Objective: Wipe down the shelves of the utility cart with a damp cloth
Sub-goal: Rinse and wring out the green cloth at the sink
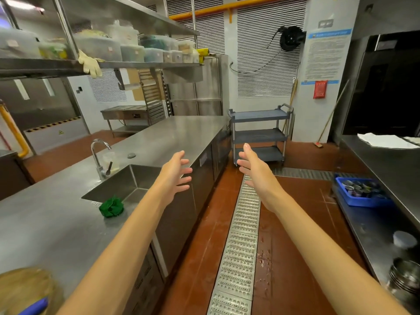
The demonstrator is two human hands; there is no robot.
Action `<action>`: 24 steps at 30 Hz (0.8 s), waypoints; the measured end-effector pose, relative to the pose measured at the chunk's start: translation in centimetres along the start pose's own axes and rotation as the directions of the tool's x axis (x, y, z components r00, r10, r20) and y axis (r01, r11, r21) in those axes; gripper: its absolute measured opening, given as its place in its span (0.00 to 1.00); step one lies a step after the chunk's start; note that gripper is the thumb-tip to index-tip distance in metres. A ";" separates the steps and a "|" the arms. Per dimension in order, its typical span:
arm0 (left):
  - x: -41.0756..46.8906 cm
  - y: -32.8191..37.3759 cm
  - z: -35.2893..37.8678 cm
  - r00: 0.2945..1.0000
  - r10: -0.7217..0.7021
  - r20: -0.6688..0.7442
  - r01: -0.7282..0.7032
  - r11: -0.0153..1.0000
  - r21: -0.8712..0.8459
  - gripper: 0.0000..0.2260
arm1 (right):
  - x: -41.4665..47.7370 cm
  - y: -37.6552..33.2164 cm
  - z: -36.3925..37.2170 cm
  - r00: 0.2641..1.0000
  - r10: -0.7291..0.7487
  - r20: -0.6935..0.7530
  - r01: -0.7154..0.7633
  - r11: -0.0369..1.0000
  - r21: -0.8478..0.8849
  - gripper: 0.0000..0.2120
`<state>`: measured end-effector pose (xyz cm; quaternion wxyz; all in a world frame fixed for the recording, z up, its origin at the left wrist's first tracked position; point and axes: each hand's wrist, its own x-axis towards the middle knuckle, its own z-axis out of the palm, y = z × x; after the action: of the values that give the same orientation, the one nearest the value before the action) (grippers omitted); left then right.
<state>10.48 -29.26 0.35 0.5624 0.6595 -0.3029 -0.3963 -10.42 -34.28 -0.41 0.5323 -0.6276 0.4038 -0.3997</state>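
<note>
Steel kitchen, red-brown floor: two bare hands raised over the aisle.
Left hand [176,176] and right hand [256,176] face each other, fingers spread apart, holding nothing. The grey three-shelf plastic utility cart [260,135] stands far down the aisle; a crumpled green cloth [111,207] lies on the stainless bench [163,135] beside the sink [129,183].
</note>
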 end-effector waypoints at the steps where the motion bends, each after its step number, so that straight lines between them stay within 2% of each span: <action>1: 0.9 -0.1 -0.3 1.000 0.001 -0.003 -0.001 1.000 -0.003 0.21 | 0.7 0.2 0.3 1.000 0.004 -0.001 -0.004 1.000 0.013 0.34; 10: 10.7 -0.2 -3.6 1.000 0.005 -0.006 -0.005 1.000 -0.010 0.21 | 9.0 1.5 4.9 0.999 0.028 -0.041 -0.026 0.999 0.042 0.33; 15: 16.8 2.1 -5.7 0.999 0.019 0.041 -0.018 1.000 -0.024 0.18 | 14.2 0.7 8.3 0.996 0.024 -0.083 -0.020 0.999 0.049 0.34; 24: 24.6 4.7 -8.0 0.993 0.057 0.102 -0.057 0.998 -0.006 0.20 | 20.9 -0.5 13.2 0.988 -0.033 -0.152 0.038 0.999 0.030 0.32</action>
<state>29.93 -46.88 0.96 0.5584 0.6286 -0.3493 -0.4136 9.32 -49.19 0.04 0.5033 -0.5936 0.4251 -0.4621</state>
